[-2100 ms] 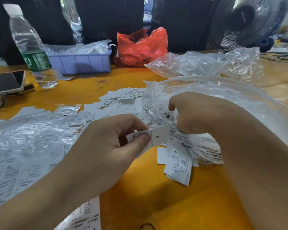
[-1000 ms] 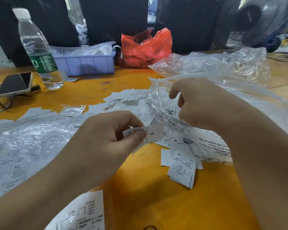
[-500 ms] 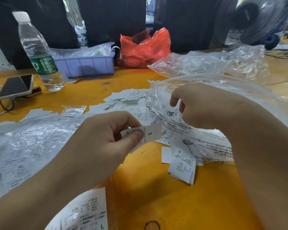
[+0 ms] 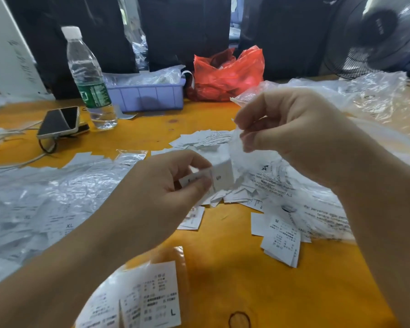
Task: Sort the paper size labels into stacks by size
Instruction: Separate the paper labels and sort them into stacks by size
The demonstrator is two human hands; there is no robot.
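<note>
My left hand [image 4: 166, 185] pinches a small bundle of white S labels [image 4: 219, 177] between thumb and fingers above the orange table [image 4: 234, 268]. My right hand [image 4: 291, 136] is raised over the pile and pinches a thin white label or bit of clear film [image 4: 237, 138]; which one I cannot tell. Loose labels [image 4: 199, 138] lie scattered behind the hands. A small stack of S labels [image 4: 282, 240] lies at the right. L labels in a clear bag [image 4: 152, 299] lie near the front edge. XL labels [image 4: 69, 226] show through plastic at the left.
Clear plastic bags [image 4: 317, 204] cover the table on both sides. Along the back stand a water bottle [image 4: 88, 79], a purple tray [image 4: 149, 95], a red bag [image 4: 227, 74] and a fan [image 4: 384, 31]. A phone [image 4: 57, 123] with a cable lies at the left.
My right hand has lifted up off the printed bag with something thin pinched in its fingers. My left hand keeps its hold on the S labels, a little higher.
</note>
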